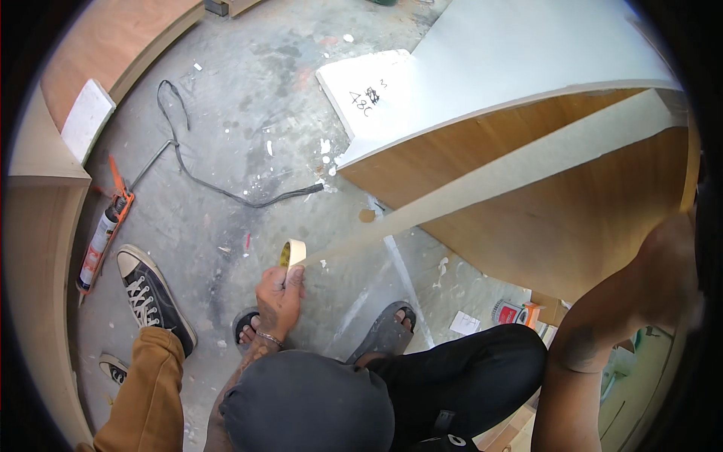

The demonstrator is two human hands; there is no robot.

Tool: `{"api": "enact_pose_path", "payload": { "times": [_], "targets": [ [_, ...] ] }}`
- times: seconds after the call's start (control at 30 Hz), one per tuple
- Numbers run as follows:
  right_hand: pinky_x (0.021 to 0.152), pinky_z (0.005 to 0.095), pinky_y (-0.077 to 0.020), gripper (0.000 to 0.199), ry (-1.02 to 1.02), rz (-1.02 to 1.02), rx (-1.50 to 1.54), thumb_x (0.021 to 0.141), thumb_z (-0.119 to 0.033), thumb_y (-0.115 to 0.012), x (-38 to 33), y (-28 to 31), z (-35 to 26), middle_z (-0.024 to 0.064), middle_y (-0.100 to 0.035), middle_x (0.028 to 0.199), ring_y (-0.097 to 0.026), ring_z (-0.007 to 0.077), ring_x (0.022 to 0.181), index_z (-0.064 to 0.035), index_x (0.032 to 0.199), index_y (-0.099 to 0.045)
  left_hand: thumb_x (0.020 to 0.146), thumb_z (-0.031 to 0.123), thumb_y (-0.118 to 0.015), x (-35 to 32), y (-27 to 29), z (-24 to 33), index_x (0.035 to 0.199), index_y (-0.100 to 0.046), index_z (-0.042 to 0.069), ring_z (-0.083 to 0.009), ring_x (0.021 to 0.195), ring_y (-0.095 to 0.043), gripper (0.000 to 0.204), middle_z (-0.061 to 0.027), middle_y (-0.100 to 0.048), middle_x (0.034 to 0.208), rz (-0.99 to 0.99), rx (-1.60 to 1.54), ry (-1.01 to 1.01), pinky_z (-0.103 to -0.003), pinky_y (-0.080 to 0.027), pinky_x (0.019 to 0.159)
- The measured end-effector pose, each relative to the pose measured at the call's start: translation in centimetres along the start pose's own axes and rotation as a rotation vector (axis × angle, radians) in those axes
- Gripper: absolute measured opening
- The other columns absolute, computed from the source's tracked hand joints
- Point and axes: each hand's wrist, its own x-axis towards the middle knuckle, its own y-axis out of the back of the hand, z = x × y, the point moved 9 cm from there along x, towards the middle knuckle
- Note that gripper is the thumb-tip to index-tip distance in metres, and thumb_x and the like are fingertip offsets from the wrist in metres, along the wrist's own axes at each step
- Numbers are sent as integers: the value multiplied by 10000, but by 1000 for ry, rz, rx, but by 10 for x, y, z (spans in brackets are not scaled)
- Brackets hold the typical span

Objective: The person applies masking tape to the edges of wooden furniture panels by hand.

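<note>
While a co-worker's hand (pixel 279 297) grips the tape roll (pixel 294 252) left of centre, its strip (pixel 489 177) spans the wooden panel (pixel 572 218). Risk: slack could twist or misstick it (right hand (pixel 674 260) at right rim, grip unreadable; left hand unseen).

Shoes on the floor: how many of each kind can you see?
Black-and-white sneakers: 2
Dark sandals: 2
Total: 4
</note>
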Motion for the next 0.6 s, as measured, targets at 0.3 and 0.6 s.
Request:
{"api": "enact_pose_path", "payload": {
  "times": [0.3, 0.6],
  "targets": [
    [615, 270, -442, 322, -687, -191, 866, 851, -185, -796, -124, -181, -35, 58, -608, 815, -559, 146, 677, 21, 1010, -607, 1015, 309, -602, 14, -3, 13, 773, -648, 10, -137, 617, -571, 387, -51, -606, 622, -4, 103, -122, -309, -443, 618],
    [595, 239, -449, 360, -1042, -298, 1070, 966, -331, -693, -160, -283, -18, 21, -625, 728, -553, 79, 662, 23, 903, -682, 995, 329, -623, 18, -15, 19, 735, -637, 17, -211, 593, -561, 407, -61, -595, 569, -48, 64, -17, -364, -443, 595]
  ]
}}
